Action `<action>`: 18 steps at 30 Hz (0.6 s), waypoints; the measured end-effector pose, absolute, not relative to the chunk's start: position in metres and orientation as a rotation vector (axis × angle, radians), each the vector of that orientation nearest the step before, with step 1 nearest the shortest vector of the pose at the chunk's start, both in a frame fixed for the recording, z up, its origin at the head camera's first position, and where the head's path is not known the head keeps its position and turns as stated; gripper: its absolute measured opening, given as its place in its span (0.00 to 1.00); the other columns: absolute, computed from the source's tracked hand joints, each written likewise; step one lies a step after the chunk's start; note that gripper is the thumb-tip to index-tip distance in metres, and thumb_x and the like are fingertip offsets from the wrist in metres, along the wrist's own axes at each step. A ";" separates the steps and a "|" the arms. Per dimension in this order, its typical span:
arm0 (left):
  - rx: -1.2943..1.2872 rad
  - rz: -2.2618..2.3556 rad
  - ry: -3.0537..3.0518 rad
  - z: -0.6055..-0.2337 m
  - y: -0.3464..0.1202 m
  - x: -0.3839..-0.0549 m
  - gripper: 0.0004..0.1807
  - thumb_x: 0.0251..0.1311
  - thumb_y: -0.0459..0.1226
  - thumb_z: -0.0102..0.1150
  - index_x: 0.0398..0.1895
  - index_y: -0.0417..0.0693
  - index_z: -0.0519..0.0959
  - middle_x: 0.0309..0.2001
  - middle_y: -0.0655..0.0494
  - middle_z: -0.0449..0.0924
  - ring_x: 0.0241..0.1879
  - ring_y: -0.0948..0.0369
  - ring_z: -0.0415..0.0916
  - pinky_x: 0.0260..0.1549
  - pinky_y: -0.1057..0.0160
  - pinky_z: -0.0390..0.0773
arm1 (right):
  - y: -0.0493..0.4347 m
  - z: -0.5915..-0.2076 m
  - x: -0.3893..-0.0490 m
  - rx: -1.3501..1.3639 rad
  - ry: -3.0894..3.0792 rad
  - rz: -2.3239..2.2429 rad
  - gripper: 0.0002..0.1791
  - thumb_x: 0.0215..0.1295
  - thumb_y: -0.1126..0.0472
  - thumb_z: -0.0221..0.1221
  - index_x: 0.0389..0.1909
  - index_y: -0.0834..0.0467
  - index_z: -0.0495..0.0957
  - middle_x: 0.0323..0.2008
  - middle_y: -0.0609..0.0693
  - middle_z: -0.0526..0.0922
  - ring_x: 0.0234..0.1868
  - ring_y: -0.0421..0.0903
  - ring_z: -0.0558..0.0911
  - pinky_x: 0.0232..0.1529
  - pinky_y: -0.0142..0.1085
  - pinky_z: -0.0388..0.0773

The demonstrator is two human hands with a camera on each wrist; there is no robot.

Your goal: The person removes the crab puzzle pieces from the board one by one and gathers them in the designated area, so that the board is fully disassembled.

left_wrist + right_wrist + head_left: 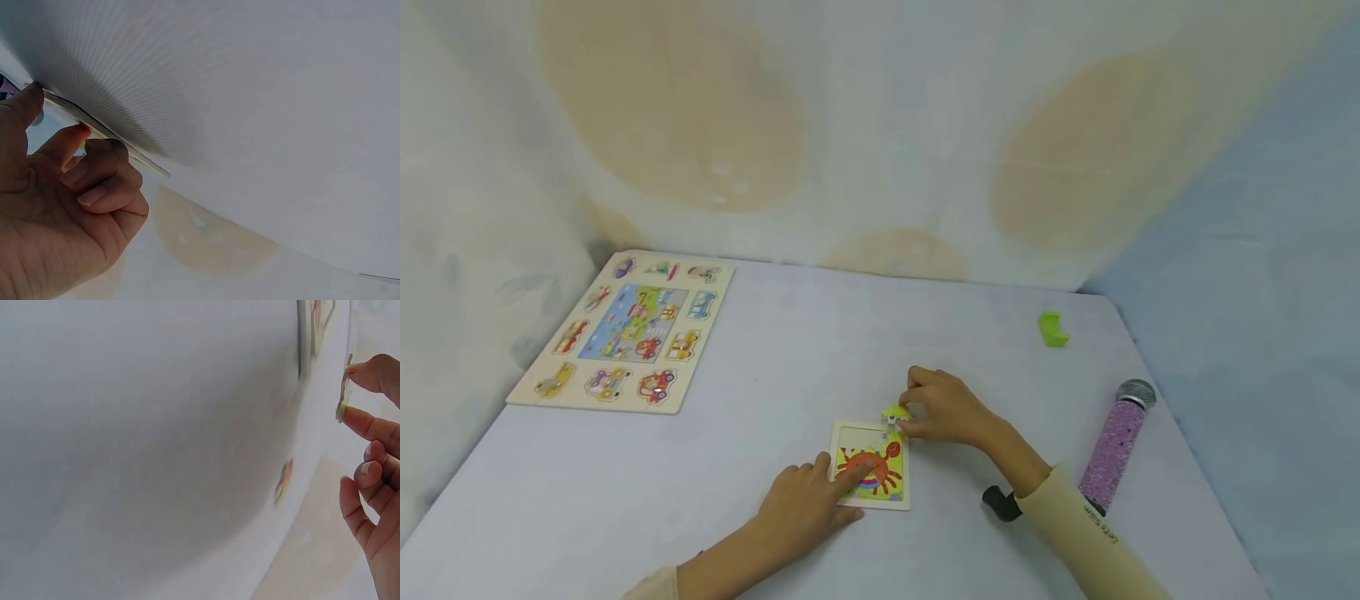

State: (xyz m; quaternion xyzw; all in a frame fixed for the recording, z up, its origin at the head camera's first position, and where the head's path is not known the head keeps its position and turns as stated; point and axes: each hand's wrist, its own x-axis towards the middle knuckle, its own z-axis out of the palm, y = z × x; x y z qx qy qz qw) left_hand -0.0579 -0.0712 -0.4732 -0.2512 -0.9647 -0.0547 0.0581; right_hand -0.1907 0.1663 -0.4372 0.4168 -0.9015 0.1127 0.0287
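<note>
A small square jigsaw board (907, 492) with a red crab picture lies on the table; its upper left part shows bare wood. My left hand (801, 504) presses a straight index finger on the crab, thumb at the board's near edge. In the left wrist view, its other fingers (103, 187) are curled beside the board edge. Just past the board's upper right corner, my right hand (947, 408) pinches a yellow-green puzzle piece (892, 414) between thumb and index finger. The right wrist view shows this puzzle piece (344, 390) edge-on, with another puzzle piece (284, 482) on the table below.
A large wooden vehicle puzzle (625, 333) lies at the back left. On the right are a bright green angular block (1052, 330) and a microphone (1112, 454) with a glittery pink handle. A black object (1002, 504) sits by my right sleeve. Cloth walls enclose the table.
</note>
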 end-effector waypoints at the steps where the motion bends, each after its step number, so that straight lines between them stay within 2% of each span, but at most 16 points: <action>1: -0.759 -0.174 -2.927 -0.474 -0.071 -0.058 0.31 0.56 0.62 0.62 0.64 0.73 0.73 0.28 0.54 0.66 0.18 0.61 0.61 0.20 0.66 0.59 | 0.173 -0.436 -0.193 1.259 -2.790 0.349 0.14 0.51 0.52 0.72 0.36 0.57 0.88 0.32 0.46 0.74 0.29 0.38 0.67 0.35 0.31 0.69; 10: -0.761 -0.229 -2.933 -0.477 -0.071 -0.058 0.30 0.57 0.60 0.63 0.65 0.71 0.74 0.27 0.56 0.64 0.17 0.63 0.58 0.20 0.66 0.58 | 0.233 -0.438 -0.221 1.044 -2.855 0.392 0.15 0.48 0.58 0.73 0.36 0.62 0.88 0.31 0.49 0.75 0.27 0.38 0.69 0.29 0.31 0.69; 18: -0.746 -0.250 -2.979 -0.477 -0.071 -0.057 0.30 0.58 0.60 0.62 0.65 0.72 0.73 0.28 0.56 0.64 0.18 0.64 0.55 0.20 0.67 0.58 | 0.247 -0.444 -0.238 1.001 -2.925 0.334 0.17 0.49 0.58 0.73 0.38 0.63 0.88 0.33 0.48 0.76 0.28 0.38 0.69 0.31 0.31 0.71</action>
